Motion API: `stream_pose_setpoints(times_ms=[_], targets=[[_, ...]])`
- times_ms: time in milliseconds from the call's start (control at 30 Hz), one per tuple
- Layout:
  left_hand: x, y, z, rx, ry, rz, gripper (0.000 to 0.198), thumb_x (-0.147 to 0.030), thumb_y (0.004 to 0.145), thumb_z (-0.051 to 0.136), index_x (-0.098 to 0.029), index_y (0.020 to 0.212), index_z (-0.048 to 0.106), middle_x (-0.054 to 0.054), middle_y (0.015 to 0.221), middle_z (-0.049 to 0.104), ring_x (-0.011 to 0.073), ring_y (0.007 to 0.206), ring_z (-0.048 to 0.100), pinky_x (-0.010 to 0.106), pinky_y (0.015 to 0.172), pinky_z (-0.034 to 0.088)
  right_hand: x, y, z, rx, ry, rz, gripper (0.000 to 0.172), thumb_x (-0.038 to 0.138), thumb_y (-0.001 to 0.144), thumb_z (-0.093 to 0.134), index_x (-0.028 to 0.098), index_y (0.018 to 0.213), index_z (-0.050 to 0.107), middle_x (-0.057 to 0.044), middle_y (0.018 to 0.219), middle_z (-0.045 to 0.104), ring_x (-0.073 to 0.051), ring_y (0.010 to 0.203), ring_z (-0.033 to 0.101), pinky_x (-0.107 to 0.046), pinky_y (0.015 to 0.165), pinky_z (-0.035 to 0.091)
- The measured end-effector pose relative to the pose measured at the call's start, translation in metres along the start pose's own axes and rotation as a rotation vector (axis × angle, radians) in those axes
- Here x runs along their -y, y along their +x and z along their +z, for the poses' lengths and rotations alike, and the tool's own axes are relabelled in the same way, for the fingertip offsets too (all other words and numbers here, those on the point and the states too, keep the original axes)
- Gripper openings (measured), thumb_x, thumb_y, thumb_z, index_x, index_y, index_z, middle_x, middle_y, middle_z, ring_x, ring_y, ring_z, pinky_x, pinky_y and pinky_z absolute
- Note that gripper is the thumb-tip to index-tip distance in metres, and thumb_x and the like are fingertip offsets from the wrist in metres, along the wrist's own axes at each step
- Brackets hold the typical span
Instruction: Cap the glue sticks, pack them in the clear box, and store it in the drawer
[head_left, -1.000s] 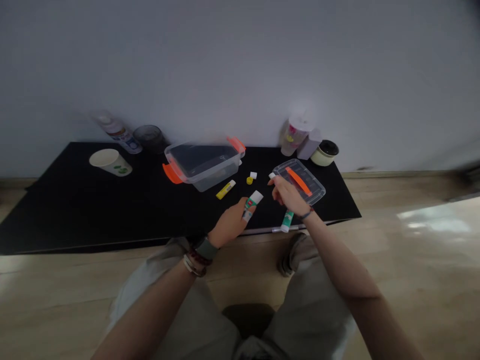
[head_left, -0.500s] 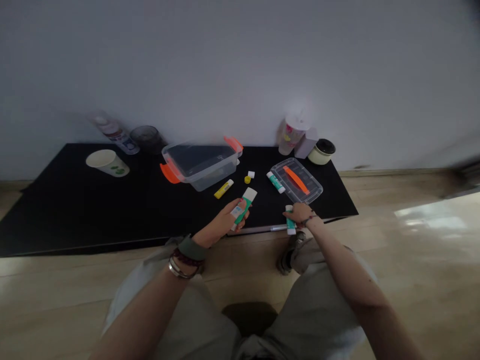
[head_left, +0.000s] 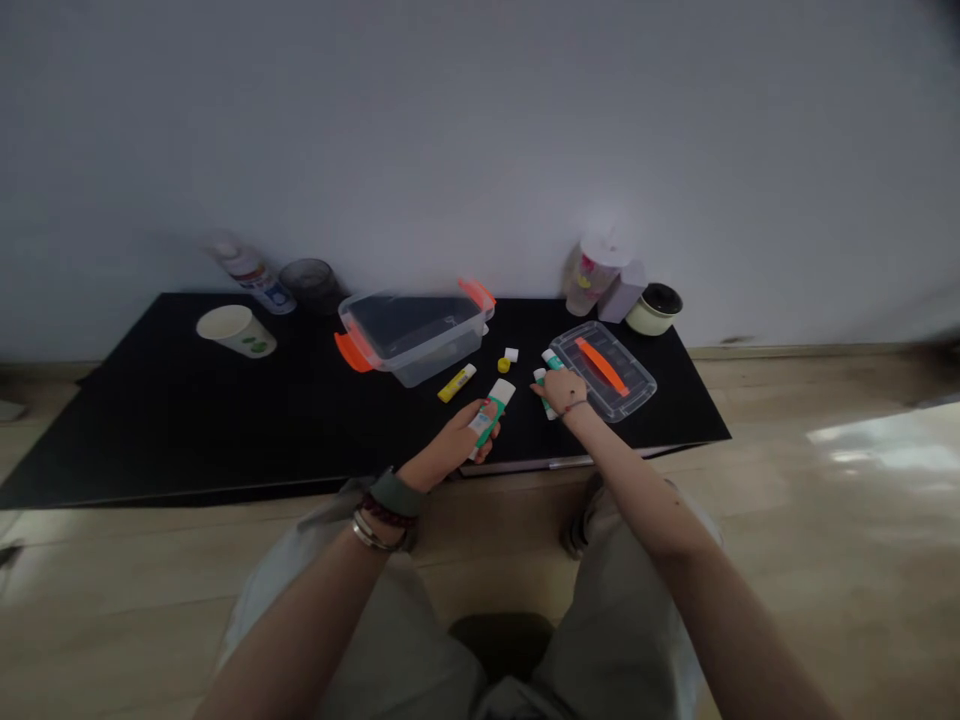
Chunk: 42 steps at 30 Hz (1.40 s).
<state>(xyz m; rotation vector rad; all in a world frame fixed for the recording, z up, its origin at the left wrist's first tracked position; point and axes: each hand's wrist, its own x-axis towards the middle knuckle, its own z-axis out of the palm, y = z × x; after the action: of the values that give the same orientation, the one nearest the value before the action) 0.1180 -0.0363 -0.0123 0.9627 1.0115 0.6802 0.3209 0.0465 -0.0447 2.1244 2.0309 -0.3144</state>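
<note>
From here the clear orange-latched plastic tub [head_left: 411, 345] looks dark inside; my left hand [head_left: 456, 442] wraps its fingers around a green-and-white glue stick [head_left: 489, 415], my right hand [head_left: 564, 392] pinches a second glue stick [head_left: 545, 392] between its fingertips

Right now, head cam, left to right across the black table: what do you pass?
Paper cup → clear plastic box with orange latches → yellow glue stick → yellow cap → small white piece → clear lid with orange handle → cream pot with black lid
</note>
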Motion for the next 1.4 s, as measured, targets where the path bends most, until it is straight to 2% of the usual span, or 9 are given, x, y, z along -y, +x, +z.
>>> stream_pose_setpoints(times_ms=[167, 333, 400, 533, 700, 800, 1000, 1267, 1400], targets=[[0.005, 0.005, -0.005, 0.0, 0.047, 0.009, 0.052, -0.068, 0.08, 0.062, -0.019, 0.09, 0.048, -0.005, 0.071, 0.05, 0.0039, 0.043, 0.041, 0.02, 0.039, 0.033, 0.0, -0.012, -0.023, -0.132, 0.207, -0.05, 0.053, 0.058, 0.099, 0.043, 0.012, 0.103, 0.069, -0.019, 0.099, 0.072, -0.028, 0.094, 0.069, -0.034, 0.079, 0.049], [-0.001, -0.001, -0.005, 0.156, -0.034, -0.037, 0.054, -0.069, 0.081, 0.061, -0.019, 0.094, 0.049, -0.005, 0.071, 0.049, 0.004, 0.044, 0.039, 0.02, 0.04, 0.031, 0.008, -0.04, -0.04, -0.087, 0.715, -0.695, 0.041, 0.048, 0.104, 0.032, 0.02, 0.098, 0.06, -0.001, 0.082, 0.064, -0.014, 0.073, 0.06, -0.023, 0.069, 0.042], [-0.001, -0.002, -0.003, 0.189, -0.013, -0.013, 0.054, -0.07, 0.082, 0.058, -0.019, 0.095, 0.048, -0.004, 0.072, 0.049, 0.0045, 0.045, 0.039, 0.02, 0.041, 0.032, 0.014, -0.049, -0.038, -0.093, 0.772, -0.775, 0.035, 0.045, 0.103, 0.037, 0.02, 0.087, 0.056, 0.002, 0.073, 0.056, -0.012, 0.066, 0.054, -0.023, 0.065, 0.038], [0.005, -0.004, 0.003, 0.08, 0.357, 0.124, 0.043, -0.063, 0.093, 0.043, -0.021, 0.095, 0.047, -0.001, 0.075, 0.053, 0.0089, 0.049, 0.046, 0.023, 0.047, 0.037, 0.024, -0.054, -0.028, -0.136, 0.705, -0.668, 0.031, 0.032, 0.102, 0.036, 0.021, 0.077, 0.049, 0.004, 0.064, 0.046, -0.012, 0.058, 0.047, -0.024, 0.061, 0.031], [0.008, -0.002, 0.005, -0.162, 1.078, 0.223, 0.022, -0.039, 0.096, 0.046, -0.021, 0.108, 0.051, 0.01, 0.1, 0.065, 0.0233, 0.082, 0.065, 0.031, 0.067, 0.044, 0.037, -0.055, -0.015, -0.09, 0.443, -0.362, 0.029, 0.02, 0.1, 0.036, 0.02, 0.075, 0.052, -0.003, 0.073, 0.059, -0.015, 0.064, 0.052, -0.028, 0.063, 0.029], [0.001, -0.003, 0.0, -0.038, 0.9, 0.134, 0.024, -0.043, 0.096, 0.046, -0.02, 0.102, 0.05, 0.008, 0.09, 0.062, 0.0188, 0.07, 0.06, 0.028, 0.06, 0.042, 0.037, -0.06, -0.016, -0.076, 0.503, -0.349, 0.033, 0.027, 0.102, 0.033, 0.02, 0.076, 0.052, -0.005, 0.075, 0.061, -0.016, 0.066, 0.054, -0.028, 0.063, 0.031], [-0.017, -0.018, -0.005, 0.443, 0.005, -0.055, 0.05, -0.069, 0.087, 0.049, -0.02, 0.097, 0.049, -0.003, 0.073, 0.046, 0.0052, 0.048, 0.035, 0.019, 0.043, 0.029, 0.025, -0.079, -0.046, -0.189, 0.745, -0.786, 0.032, 0.04, 0.103, 0.033, 0.021, 0.082, 0.049, 0.002, 0.065, 0.051, -0.012, 0.059, 0.05, -0.024, 0.061, 0.034], [0.005, -0.014, -0.006, 0.186, 0.576, 0.214, 0.042, -0.061, 0.095, 0.041, -0.02, 0.089, 0.05, -0.001, 0.07, 0.053, 0.0116, 0.056, 0.048, 0.025, 0.055, 0.043, 0.042, -0.085, -0.042, -0.058, 0.211, -0.32, 0.035, 0.031, 0.104, 0.033, 0.02, 0.094, 0.064, -0.009, 0.09, 0.07, -0.019, 0.079, 0.064, -0.028, 0.063, 0.033], [0.009, -0.011, -0.013, 0.083, 0.872, 0.307, 0.033, -0.049, 0.097, 0.042, -0.02, 0.107, 0.054, 0.008, 0.094, 0.066, 0.0214, 0.08, 0.063, 0.034, 0.072, 0.048, 0.035, -0.083, -0.035, 0.004, 0.339, -0.37, 0.037, 0.041, 0.105, 0.034, 0.021, 0.091, 0.062, -0.006, 0.085, 0.069, -0.019, 0.08, 0.065, -0.027, 0.066, 0.037]])
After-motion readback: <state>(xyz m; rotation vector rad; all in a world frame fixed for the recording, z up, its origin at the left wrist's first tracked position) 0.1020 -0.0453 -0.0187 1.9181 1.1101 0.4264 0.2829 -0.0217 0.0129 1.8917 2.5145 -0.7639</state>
